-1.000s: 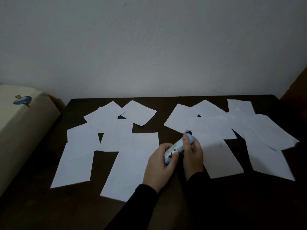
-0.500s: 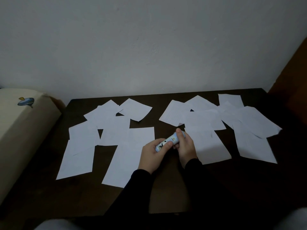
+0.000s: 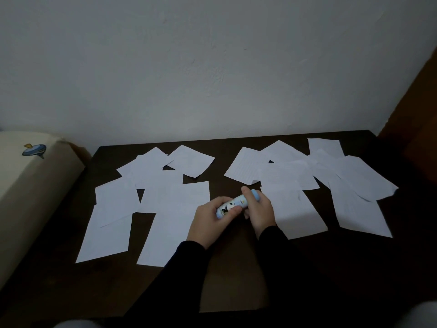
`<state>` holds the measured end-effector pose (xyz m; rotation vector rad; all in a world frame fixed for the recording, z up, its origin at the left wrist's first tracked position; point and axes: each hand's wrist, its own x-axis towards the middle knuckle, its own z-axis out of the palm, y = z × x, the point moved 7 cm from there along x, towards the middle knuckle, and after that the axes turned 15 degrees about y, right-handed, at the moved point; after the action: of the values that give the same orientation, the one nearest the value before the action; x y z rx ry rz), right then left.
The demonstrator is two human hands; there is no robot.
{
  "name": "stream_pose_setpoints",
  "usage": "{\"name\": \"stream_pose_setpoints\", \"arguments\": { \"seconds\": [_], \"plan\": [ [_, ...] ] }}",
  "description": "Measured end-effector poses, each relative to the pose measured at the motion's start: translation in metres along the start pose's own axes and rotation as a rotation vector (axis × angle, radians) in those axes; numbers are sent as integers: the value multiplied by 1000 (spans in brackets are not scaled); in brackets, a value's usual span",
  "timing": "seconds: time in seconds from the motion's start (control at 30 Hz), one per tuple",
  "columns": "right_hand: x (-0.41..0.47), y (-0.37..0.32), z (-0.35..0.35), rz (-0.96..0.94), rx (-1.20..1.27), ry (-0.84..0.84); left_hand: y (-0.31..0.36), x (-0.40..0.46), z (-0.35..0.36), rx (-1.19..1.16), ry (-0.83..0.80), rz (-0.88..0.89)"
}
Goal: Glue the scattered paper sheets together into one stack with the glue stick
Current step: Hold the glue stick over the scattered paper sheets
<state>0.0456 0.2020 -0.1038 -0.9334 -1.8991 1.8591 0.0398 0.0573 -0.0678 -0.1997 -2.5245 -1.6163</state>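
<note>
A person in black sleeves leans over a dark wooden surface (image 3: 231, 280) pushed against a pale wall (image 3: 212, 67). Both hands meet near the middle of the surface, a little toward the front edge, and between them lies the glue stick (image 3: 237, 203), a light blue tube with a small black and white picture on its body. It is tilted, its lower end toward the left and its upper end toward the back right.

The left hand (image 3: 210, 220) has its grip wrapped round the lower part of the tube, fingers curled over it. The right hand (image 3: 259, 211) has its grip closed on the upper end, the thumb lying along the tube just below the blue cap end. Whether the cap is on or coming off I cannot tell from here.

The paper sheets lie scattered in two loose groups. The left group of sheets (image 3: 165, 202) spreads from the back edge toward the front left, many overlapping; the nearest one runs under the left wrist. The right group of sheets (image 3: 331, 183) fans from the back edge toward the right edge, also overlapping, and its nearest sheet lies just beside the right hand.

Off the left edge stands a cream cushioned piece (image 3: 28, 185) with a small blue spinning-top print (image 3: 34, 150).
</note>
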Motion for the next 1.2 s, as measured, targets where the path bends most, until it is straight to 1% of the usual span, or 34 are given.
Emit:
{"name": "stream_pose_setpoints", "arguments": {
  "seconds": [0.07,0.1,0.2,0.27,0.4,0.47,0.57,0.7,0.83,0.97,1.1,1.2],
  "plan": [
    [4,1,-2,30,-6,5,7,-4,3,19,13,64],
    [5,1,-3,34,-13,2,8,-7,5,-16,21,61],
    [4,0,-5,4,-32,-42,2,-13,8,-153,21,-53],
    [2,0,-6,-3,4,-63,-2,-11,9,-173,-11,-109],
    [-7,-3,-11,-58,118,-64,-3,-7,9,-171,-64,-138],
    [-10,-6,-13,-99,153,-46,-3,-9,8,-181,-38,-124],
    [-10,-7,-17,-127,165,17,-5,-15,5,-182,41,-109],
    [-8,-5,-11,-111,118,-45,-3,-15,2,-166,101,-66],
    [-6,1,-9,-107,79,-48,-1,-14,4,-181,69,-95],
    [-7,3,-12,-134,85,-8,-3,-11,4,-206,48,-130],
    [-12,-7,-14,-187,105,-25,-2,-16,4,-192,68,-89],
    [-11,-8,-14,-154,99,-28,-2,-18,3,-156,101,-55]
  ]
}}
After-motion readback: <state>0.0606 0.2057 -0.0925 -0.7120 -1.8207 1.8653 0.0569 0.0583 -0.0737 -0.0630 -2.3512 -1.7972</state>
